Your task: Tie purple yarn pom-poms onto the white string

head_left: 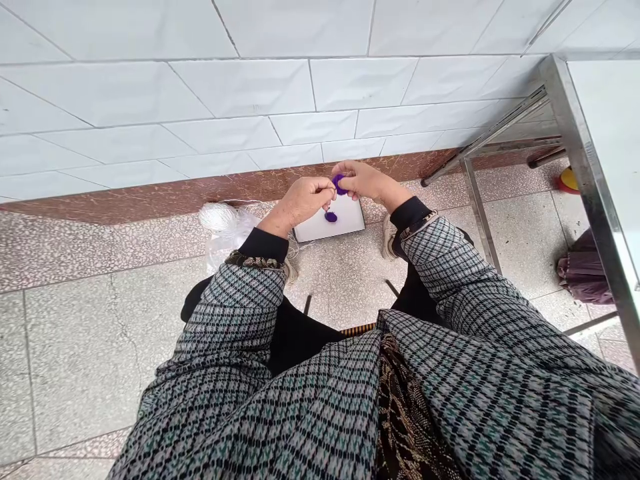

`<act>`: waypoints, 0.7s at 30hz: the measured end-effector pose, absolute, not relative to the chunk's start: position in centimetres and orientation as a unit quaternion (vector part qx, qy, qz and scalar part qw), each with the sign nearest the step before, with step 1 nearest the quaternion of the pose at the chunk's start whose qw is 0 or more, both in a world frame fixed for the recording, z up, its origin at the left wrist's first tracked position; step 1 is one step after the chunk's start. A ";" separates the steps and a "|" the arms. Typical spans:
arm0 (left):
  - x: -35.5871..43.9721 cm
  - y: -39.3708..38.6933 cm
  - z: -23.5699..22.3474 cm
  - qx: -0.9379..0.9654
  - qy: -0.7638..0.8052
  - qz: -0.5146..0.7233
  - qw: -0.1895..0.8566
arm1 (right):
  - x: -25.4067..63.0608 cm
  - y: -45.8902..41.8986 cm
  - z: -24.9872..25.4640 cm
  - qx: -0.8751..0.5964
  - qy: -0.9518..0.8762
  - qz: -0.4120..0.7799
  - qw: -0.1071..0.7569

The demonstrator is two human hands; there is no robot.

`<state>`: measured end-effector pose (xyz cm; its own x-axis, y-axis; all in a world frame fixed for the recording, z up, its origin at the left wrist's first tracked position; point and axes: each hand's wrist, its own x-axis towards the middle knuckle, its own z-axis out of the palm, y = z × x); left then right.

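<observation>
Close together over a shallow white tray [350, 217] with a dark edge, both my hands are at work. My right hand [367, 181] is closed on a small round purple piece [341, 184] that looks like wound yarn, partly covered by the fingers. Beside it, my left hand [305, 200] is pinched, its fingertips very near the purple piece. What the left fingertips hold is too small to make out. A second purple oval piece [331, 217] lies on the white tray, just below the left fingertips.
White yarn [219, 217] in a clear plastic bag [220, 250] lies on the floor left of the tray. A tiled wall [240, 87] rises ahead. To the right stands a metal-framed table [585, 140], with dark purple cloth [585, 270] and a yellow-and-red object [569, 180] near it.
</observation>
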<state>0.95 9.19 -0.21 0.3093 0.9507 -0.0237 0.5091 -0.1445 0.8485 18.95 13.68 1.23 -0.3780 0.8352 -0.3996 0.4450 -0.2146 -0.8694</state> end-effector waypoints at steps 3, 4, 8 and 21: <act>1.2 9.1 -0.4 0.714 0.498 0.270 0.411 | 19.0 13.9 1.1 -0.455 -0.516 0.675 0.266; 1.3 9.1 -0.5 0.716 0.496 0.265 0.414 | 19.2 13.9 1.2 -0.425 -0.495 0.704 0.280; 1.3 9.3 -0.9 0.711 0.508 0.244 0.422 | 19.8 14.0 0.9 -0.341 -0.468 0.764 0.285; -0.1 9.9 -0.2 0.677 0.558 0.274 0.393 | 20.9 13.9 1.6 -0.414 -0.669 0.611 0.084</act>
<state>-0.05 9.87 -0.23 0.2262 0.9718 -0.0670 0.5407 -0.0680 0.8385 20.93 13.85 1.59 -0.6432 0.6566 -0.3939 0.4513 -0.0905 -0.8878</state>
